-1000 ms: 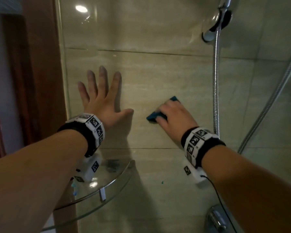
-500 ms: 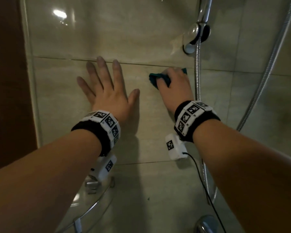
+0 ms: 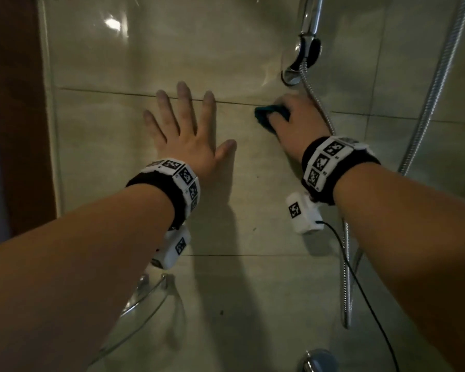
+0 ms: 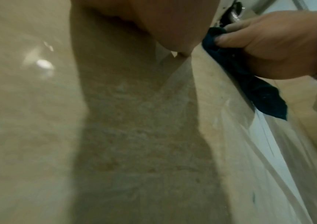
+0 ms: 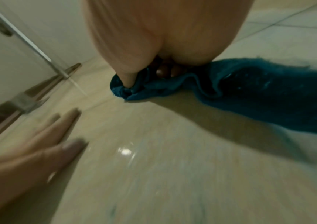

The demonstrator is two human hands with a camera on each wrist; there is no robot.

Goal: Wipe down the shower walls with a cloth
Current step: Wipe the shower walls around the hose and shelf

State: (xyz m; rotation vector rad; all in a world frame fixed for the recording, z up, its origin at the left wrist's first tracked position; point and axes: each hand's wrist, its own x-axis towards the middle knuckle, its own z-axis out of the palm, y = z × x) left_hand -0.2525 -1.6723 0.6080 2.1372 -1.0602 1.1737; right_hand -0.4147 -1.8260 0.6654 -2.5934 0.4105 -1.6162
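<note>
Teal cloth (image 3: 269,116), bunched, pressed against beige tiled shower wall (image 3: 134,124) under right hand (image 3: 297,124). Fingers and thumb curl round the wad; right-wrist view shows thumb dug into the fold, a long loose tail of cloth trailing off to the side. Cloth sits on the horizontal grout line (image 3: 105,92), just left of the shower hose (image 3: 321,108), below the chrome wall bracket (image 3: 298,68). Knuckles look close to the hose, maybe touching, blur makes it hard to call.

Left hand (image 3: 184,135) flat on the wall, fingers spread wide and straight, holding nothing, used as a brace. Fingertips reach the same grout line. Well apart from the cloth.

Lower down: glass corner shelf (image 3: 140,312) at left under the left forearm, chrome tap (image 3: 320,359) at bottom edge, black cable (image 3: 360,277) hanging from the right wrist unit.

Step in hand, judged: wipe stroke across upper tile band, mid-task, lots of wall not yet reached.

Risks:
- Tile is glossy, likely wet; braced palm could slip if weight goes on it.
- Next stroke rightward runs into hose and bracket; cloth tail could snag there and pull the hose.
- Loose tail means only part of the cloth is under pressure, so streaks or missed strips.
- Dangling cable could catch the tap on a low pass.
</note>
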